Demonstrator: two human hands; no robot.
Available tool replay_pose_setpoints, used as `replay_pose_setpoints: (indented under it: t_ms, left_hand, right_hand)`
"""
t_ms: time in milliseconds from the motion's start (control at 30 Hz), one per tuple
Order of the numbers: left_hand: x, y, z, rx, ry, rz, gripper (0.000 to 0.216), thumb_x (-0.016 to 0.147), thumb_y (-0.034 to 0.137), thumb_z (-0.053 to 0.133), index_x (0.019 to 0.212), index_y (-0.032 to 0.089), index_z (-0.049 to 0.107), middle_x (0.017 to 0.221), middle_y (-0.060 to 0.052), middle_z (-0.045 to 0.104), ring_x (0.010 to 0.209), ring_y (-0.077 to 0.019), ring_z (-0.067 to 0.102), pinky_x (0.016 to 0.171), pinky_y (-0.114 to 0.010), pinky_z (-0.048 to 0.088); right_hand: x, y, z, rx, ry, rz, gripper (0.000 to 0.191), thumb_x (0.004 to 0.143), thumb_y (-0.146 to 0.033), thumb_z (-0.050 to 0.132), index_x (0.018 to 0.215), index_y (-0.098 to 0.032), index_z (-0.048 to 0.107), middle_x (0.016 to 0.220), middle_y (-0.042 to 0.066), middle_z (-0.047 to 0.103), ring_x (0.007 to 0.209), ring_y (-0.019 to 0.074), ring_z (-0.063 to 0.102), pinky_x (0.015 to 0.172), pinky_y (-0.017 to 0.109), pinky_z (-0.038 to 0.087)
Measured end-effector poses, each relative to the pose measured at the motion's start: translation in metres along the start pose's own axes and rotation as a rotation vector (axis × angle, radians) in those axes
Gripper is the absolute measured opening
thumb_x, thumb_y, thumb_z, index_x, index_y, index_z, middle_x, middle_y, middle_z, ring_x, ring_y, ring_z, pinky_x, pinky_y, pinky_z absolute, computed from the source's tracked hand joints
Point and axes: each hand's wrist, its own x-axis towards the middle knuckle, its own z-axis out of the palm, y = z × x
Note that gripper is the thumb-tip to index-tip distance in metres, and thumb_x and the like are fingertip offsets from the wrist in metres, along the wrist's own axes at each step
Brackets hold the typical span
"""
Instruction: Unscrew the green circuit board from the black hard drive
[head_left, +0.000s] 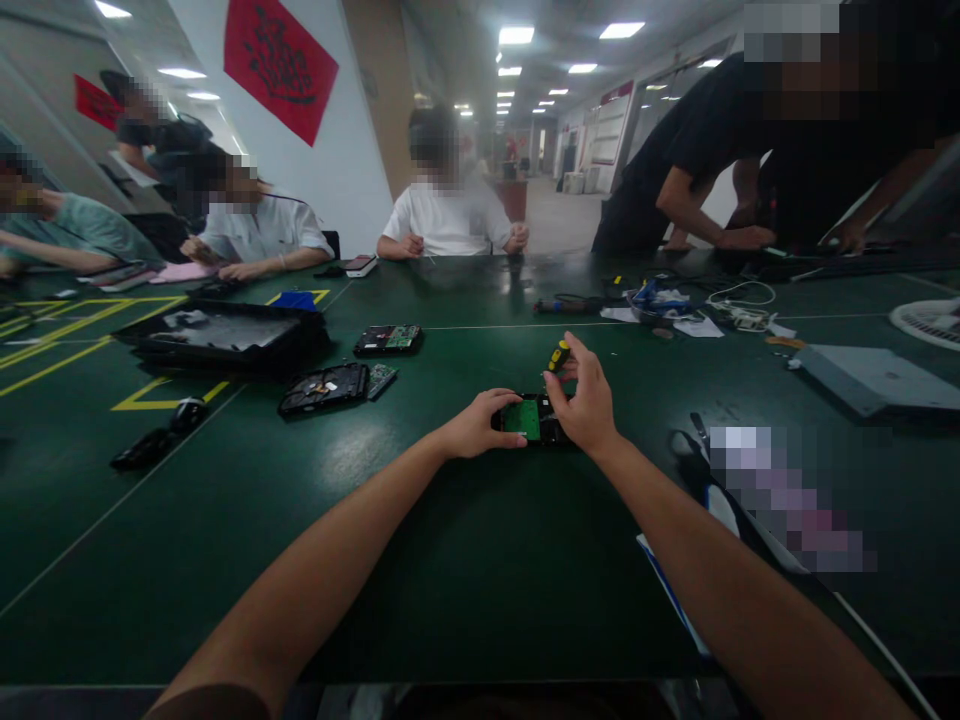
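across a glossy dark-green tabletop (480, 580), working under white ceiling lights (517, 36). with right hand (587, 398), pinching a short yellow-and-black screwdriver-like tool (559, 356) between thumb and fingertips; with left hand (478, 425), gripping a flat black casing with a green circuit board (527, 420) between parted thumb and fingers, on or just above the tabletop. farther left, seeing an opened black plastic shell (324, 390). probably working at screws; next calling for a braced casing and upright tool. cannot make out the tool's tip or any screws, nor the casing's right end, partly covered by right hand.
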Motion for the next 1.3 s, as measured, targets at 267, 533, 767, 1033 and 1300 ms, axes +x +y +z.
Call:
replay_pose_setpoints:
  t_ms: [267, 533, 767, 1033, 1300]
  left_hand:
    - [-0.0012, 0.0014, -0.0007, -0.001, 0.002, -0.002, 0.086, 0.071, 0.059, 0.077, 0.144, 0.025, 0.047, 0.154, -0.011, 0.039, 0.141, -0.0334, 0.037, 0.118, -0.050, 0.032]
    - [-0.0010, 0.0018, -0.0008, -0.014, 0.004, -0.002, 0.086, 0.070, 0.058, 0.078, 0.143, 0.026, 0.047, 0.153, -0.011, 0.040, 0.141, -0.0340, 0.038, 0.118, -0.052, 0.032]
    - [-0.0003, 0.0023, 0.0002, -0.003, 0.011, 0.002, 0.083, 0.070, 0.057, 0.078, 0.142, 0.026, 0.049, 0.153, -0.011, 0.040, 0.141, -0.0336, 0.039, 0.118, -0.051, 0.032]
    - [0.0002, -0.0009, 0.0011, -0.001, 0.013, 0.011, 0.084, 0.070, 0.058, 0.078, 0.142, 0.026, 0.049, 0.153, -0.011, 0.041, 0.140, -0.0333, 0.039, 0.118, -0.051, 0.032]
    - [0.0001, -0.0016, 0.0006, 0.012, 0.012, 0.016, 0.085, 0.071, 0.061, 0.076, 0.143, 0.024, 0.048, 0.152, -0.012, 0.041, 0.140, -0.0325, 0.039, 0.118, -0.048, 0.033]
  right_hand:
    - [0.0002, 0.0007, -0.0005, 0.045, 0.008, 0.003, 0.065, 0.094, -0.026, 0.053, 0.154, -0.030, 0.028, 0.130, 0.012, 0.054, 0.099, 0.0240, 0.064, 0.088, 0.047, 0.060]
    - [0.0005, -0.0010, -0.0011, -0.002, 0.006, -0.006, 0.063, 0.094, -0.028, 0.055, 0.152, -0.031, 0.030, 0.130, 0.012, 0.054, 0.096, 0.0254, 0.064, 0.085, 0.050, 0.061]
    - [-0.0003, 0.0013, 0.0004, 0.006, 0.026, 0.003, 0.063, 0.093, -0.029, 0.058, 0.150, -0.030, 0.033, 0.129, 0.012, 0.054, 0.094, 0.0248, 0.064, 0.081, 0.048, 0.062]
    - [0.0004, 0.0003, -0.0004, 0.025, 0.029, 0.005, 0.062, 0.093, -0.027, 0.056, 0.150, -0.031, 0.033, 0.128, 0.011, 0.053, 0.095, 0.0240, 0.064, 0.083, 0.046, 0.061]
    - [0.0009, -0.0019, -0.0020, 0.034, 0.001, -0.020, 0.061, 0.095, -0.025, 0.054, 0.152, -0.032, 0.032, 0.128, 0.011, 0.054, 0.102, 0.0256, 0.063, 0.091, 0.050, 0.059]
